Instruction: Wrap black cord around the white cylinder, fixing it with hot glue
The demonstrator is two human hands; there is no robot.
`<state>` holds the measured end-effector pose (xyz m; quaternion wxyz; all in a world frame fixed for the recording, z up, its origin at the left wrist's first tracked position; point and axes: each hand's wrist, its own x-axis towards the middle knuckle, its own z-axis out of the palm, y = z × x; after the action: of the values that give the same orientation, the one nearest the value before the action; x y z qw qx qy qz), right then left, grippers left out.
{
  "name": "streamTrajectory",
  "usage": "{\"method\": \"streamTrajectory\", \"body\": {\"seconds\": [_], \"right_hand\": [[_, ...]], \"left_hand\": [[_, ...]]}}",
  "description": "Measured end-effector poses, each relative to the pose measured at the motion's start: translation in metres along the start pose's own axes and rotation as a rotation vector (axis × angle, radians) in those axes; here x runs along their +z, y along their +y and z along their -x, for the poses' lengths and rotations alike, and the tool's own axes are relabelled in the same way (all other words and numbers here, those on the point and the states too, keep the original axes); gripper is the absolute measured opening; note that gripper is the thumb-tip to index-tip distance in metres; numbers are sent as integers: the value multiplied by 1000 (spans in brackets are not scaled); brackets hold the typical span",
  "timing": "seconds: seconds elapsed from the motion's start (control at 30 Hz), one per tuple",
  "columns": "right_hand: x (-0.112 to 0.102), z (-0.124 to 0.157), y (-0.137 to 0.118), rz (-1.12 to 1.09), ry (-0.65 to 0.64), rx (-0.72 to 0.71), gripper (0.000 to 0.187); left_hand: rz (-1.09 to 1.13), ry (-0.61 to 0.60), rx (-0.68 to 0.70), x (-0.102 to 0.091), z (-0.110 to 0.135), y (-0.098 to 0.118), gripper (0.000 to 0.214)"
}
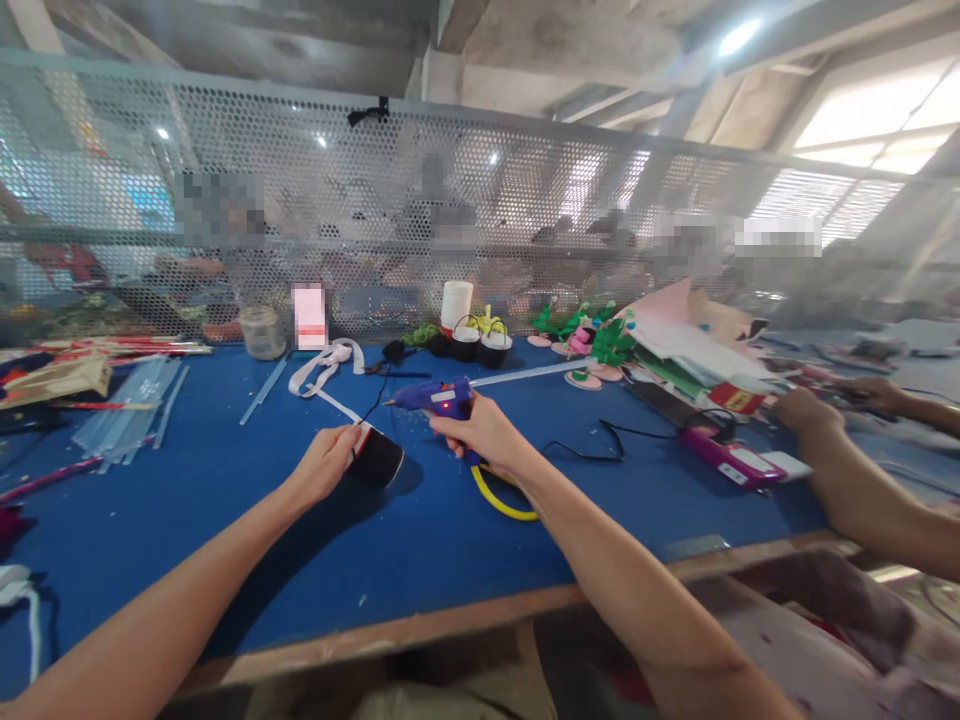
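Note:
My left hand point(324, 462) pinches the rim of a small black cup point(380, 460), which is tilted on its side just above the blue table. A thin black handle rises from the cup, and a white ribbon point(330, 400) runs from its rim to a loose heap behind. My right hand point(484, 432) is wrapped round a blue glue gun point(439, 398). The gun's nozzle points left, close to the cup's handle. A long clear glue stick point(525, 374) sticks out of its back end. Under my right wrist lies a yellow ring point(499, 500).
Clear glue sticks point(135, 410) lie at left, near a plastic jar point(262, 332). Small handled cups point(495, 348) and green figures point(611, 342) stand at the back before a perforated metal screen point(420, 200). A magenta device point(727, 458) and another person's arm point(855, 470) are at right.

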<state>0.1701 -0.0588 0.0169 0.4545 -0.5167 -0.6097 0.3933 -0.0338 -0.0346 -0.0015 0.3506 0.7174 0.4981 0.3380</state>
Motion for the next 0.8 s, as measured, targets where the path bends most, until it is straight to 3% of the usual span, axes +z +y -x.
{"method": "streamTrajectory", "body": {"seconds": [0.07,0.17,0.37,0.53,0.67,0.8], "right_hand": [[-8,-7,3,33,81,17,15],[-20,-22,12,285,163,114,21],[-36,-50,39,567,168,278,37],[-41,-58,41,774,192,376,34],[-32,-52,18,885,235,330,33],[-3,-38,-8,818,63,140,45]], "left_hand": [[8,-1,10,0,0,0,34],[11,-1,35,0,1,-1,33],[24,-18,76,0,2,-1,32],[1,-20,71,0,2,0,32],[-14,-32,60,0,2,0,33],[-44,-41,89,0,5,1,35]]}}
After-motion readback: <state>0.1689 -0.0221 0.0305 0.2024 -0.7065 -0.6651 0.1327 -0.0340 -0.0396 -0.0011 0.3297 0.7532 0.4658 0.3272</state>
